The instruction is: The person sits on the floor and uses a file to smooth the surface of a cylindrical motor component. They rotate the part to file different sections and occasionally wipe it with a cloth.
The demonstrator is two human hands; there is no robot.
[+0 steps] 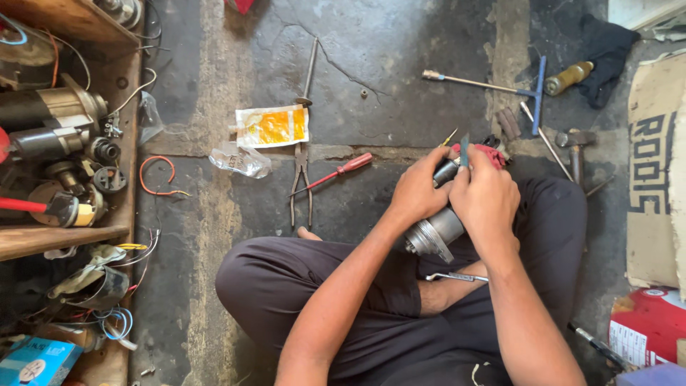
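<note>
I sit cross-legged on a concrete floor with a grey metal starter motor (433, 232) resting on my lap. My left hand (419, 190) wraps around the motor's upper body. My right hand (487, 200) grips its top end, where a thin grey blade-like tool (464, 150) sticks up between my fingers. A red rag (491, 151) lies just beyond the hands. A small wrench (457, 276) rests on my leg under the motor.
On the floor ahead lie pliers (301, 187), a red-handled screwdriver (336, 172), a yellow-and-white sachet (272, 126), a blue T-handle wrench (525, 89) and a hammer (575, 150). A wooden shelf (57, 239) with motor parts and wires stands left. Cardboard (654, 171) lies right.
</note>
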